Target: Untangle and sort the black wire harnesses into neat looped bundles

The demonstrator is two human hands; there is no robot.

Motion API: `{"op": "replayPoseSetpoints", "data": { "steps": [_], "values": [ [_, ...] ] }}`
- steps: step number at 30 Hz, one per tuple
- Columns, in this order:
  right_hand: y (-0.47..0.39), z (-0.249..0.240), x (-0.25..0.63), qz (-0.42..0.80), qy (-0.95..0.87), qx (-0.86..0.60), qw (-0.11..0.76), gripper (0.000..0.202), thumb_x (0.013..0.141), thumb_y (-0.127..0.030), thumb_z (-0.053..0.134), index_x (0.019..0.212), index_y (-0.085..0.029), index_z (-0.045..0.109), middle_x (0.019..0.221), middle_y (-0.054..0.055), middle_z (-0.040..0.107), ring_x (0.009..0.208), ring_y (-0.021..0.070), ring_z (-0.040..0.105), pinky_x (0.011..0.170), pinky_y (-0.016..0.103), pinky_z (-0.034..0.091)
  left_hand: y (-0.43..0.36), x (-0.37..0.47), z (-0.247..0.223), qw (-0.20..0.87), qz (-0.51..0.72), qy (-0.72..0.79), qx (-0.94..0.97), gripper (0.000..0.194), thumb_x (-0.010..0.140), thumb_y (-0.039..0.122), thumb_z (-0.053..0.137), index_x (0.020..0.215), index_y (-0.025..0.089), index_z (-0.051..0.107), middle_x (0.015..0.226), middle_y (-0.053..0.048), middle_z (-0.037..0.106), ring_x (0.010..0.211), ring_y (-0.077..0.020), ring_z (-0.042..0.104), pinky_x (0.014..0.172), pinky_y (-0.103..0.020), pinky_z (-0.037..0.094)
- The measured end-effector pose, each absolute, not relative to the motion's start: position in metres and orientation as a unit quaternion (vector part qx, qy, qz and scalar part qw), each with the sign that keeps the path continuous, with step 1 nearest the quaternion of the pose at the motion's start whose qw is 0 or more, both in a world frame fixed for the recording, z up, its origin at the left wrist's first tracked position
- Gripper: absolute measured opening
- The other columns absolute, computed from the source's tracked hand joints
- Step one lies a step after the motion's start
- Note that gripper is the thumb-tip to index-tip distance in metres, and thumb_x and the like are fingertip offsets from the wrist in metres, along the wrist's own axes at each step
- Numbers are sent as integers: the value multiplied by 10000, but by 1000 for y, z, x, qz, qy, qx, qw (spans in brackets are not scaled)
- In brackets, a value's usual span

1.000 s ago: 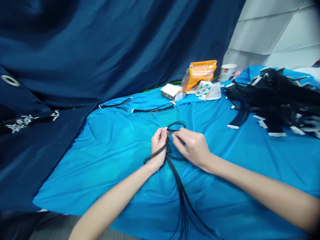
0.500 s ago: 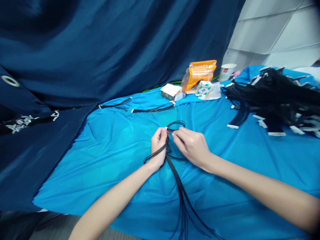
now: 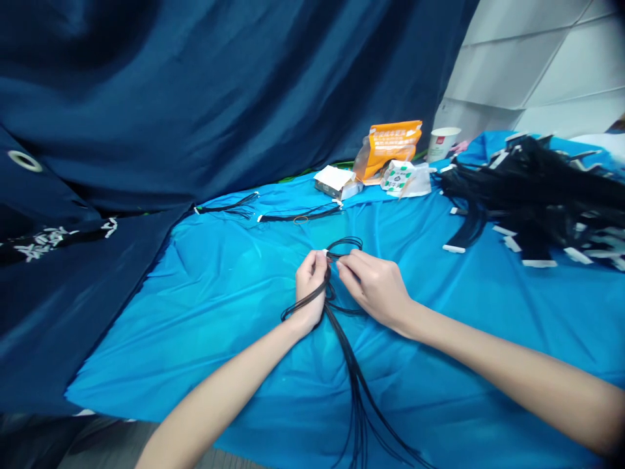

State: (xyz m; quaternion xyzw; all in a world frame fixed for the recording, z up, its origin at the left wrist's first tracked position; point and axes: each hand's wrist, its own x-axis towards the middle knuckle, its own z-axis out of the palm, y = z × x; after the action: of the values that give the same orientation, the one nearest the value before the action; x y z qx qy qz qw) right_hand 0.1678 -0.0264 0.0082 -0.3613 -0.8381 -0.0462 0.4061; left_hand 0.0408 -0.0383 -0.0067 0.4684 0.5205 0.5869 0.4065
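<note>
My left hand [image 3: 311, 290] pinches a small white connector [image 3: 325, 253] at the end of a black wire harness [image 3: 347, 352]. Some of its wires loop round the left wrist. From between the hands the loose wires hang down and fan out across the blue cloth. Just to the right, my right hand [image 3: 374, 286] is closed with thumb and forefinger on the thin black wires close to the connector. A loop of wire stands up above both hands. The right fingertips partly hide the wire ends.
On the right lies a large pile of black wire harnesses [image 3: 537, 189] with white connectors. Farther back are two harnesses [image 3: 297, 215] [image 3: 227, 207], a small box [image 3: 336, 182], an orange pouch [image 3: 393, 150], a white-green packet [image 3: 405, 178] and a paper cup [image 3: 443, 144]. Dark blue curtain [image 3: 219, 85] hangs behind.
</note>
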Motion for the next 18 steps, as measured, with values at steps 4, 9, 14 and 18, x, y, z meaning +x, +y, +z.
{"op": "replayPoseSetpoints", "data": {
  "steps": [4, 9, 14, 18],
  "values": [
    [-26, 8, 167, -48, -838, -361, 407, 314, 924, -227, 371, 730, -149, 606, 657, 33, 576, 590, 134, 531, 537, 249, 303, -38, 41, -6, 405, 587, 522, 468, 360, 832, 500, 460, 690, 170, 453, 597, 44, 373, 519, -64, 308, 496, -178, 284],
    [-26, 8, 168, -47, -835, -364, 410, 308, 922, -226, 375, 737, -146, 609, 657, 32, 578, 580, 133, 531, 527, 250, 296, -39, 42, -5, 403, 585, 524, 471, 363, 830, 507, 457, 692, 171, 464, 594, 45, 373, 521, -66, 311, 501, -179, 286],
    [-26, 8, 167, -46, -835, -362, 412, 311, 924, -234, 378, 732, -145, 606, 651, 33, 575, 583, 134, 533, 523, 249, 289, -40, 42, -4, 396, 575, 524, 487, 348, 829, 500, 462, 717, 172, 497, 596, 44, 375, 525, -68, 311, 509, -181, 291],
    [-26, 8, 167, -55, -836, -353, 416, 304, 922, -222, 383, 728, -141, 603, 647, 35, 578, 577, 131, 529, 526, 247, 288, -41, 42, -3, 393, 569, 522, 499, 346, 837, 497, 449, 738, 172, 515, 598, 43, 374, 525, -69, 306, 510, -184, 289]
  ]
}}
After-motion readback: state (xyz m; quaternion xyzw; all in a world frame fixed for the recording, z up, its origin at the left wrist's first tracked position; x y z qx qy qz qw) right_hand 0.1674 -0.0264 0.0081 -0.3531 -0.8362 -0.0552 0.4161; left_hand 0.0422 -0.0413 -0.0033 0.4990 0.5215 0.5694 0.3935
